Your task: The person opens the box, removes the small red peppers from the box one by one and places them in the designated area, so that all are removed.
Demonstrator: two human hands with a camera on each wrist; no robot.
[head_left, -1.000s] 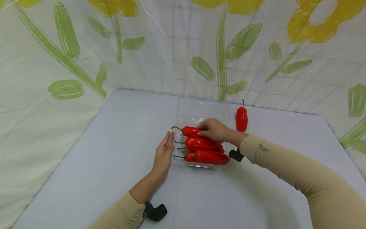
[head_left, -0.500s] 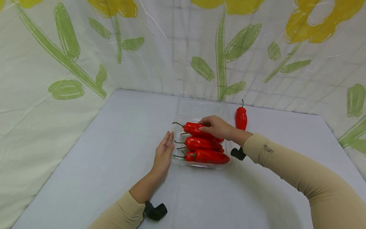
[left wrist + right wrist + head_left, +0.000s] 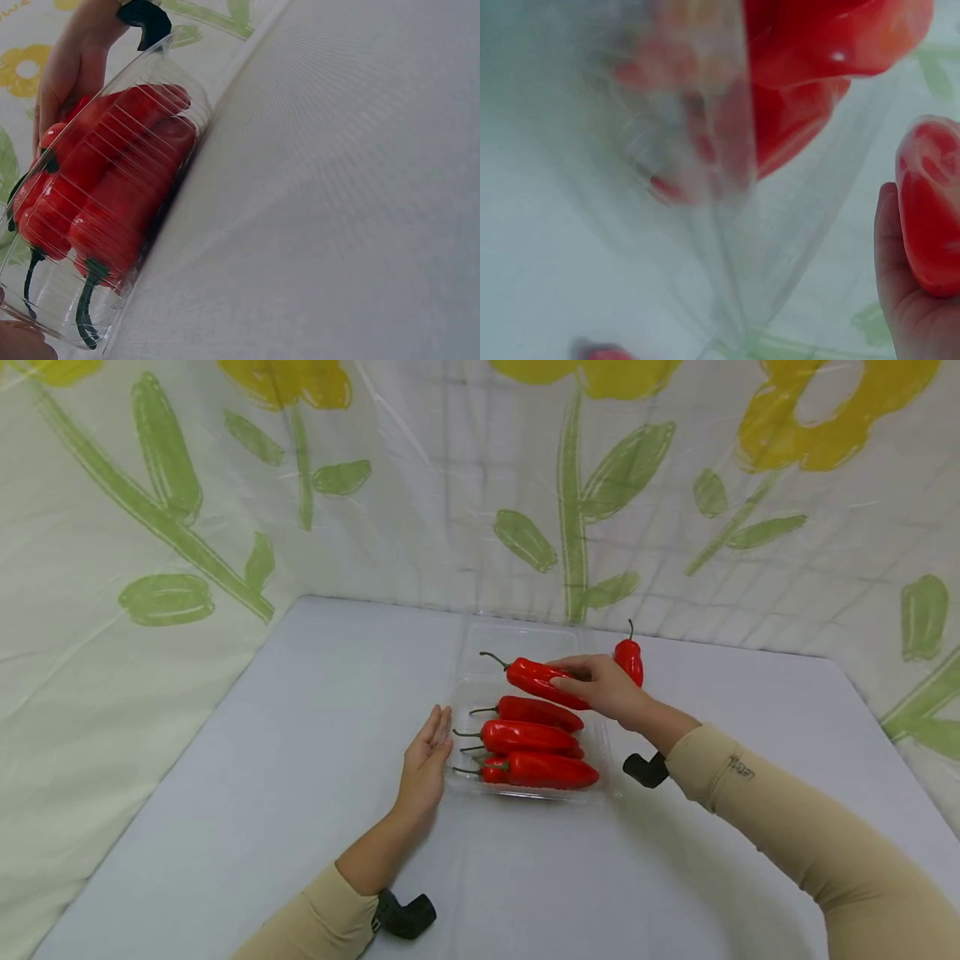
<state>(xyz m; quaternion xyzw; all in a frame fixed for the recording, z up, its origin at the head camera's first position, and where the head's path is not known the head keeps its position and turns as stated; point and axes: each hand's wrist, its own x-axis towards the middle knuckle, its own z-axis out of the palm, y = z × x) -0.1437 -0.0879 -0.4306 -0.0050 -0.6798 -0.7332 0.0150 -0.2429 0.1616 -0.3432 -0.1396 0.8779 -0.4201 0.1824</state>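
My right hand (image 3: 618,693) grips a red pepper (image 3: 534,677) by its body, raised over the back of a clear plastic box (image 3: 597,739). The green stem points left and slightly up. In the right wrist view, the thumb lies along that pepper (image 3: 932,214). My left hand (image 3: 424,770) has straight fingers against the box's left side. Several red peppers lie inside with stems to the left, among them a front one (image 3: 553,771), a middle one (image 3: 529,737) and a back one (image 3: 542,713). The left wrist view shows some (image 3: 124,199) through the ribbed wall.
The box's transparent lid (image 3: 517,642) lies folded back toward the flowered curtain (image 3: 420,527). Another red pepper (image 3: 628,660) rests on the white table (image 3: 315,735) to the right of the lid, partly behind the right hand. Each wrist wears a dark camera mount (image 3: 408,917).
My right hand has lifted its pepper up and away toward the back right, uncovering another pepper beneath. The left hand has stayed at the box's side.
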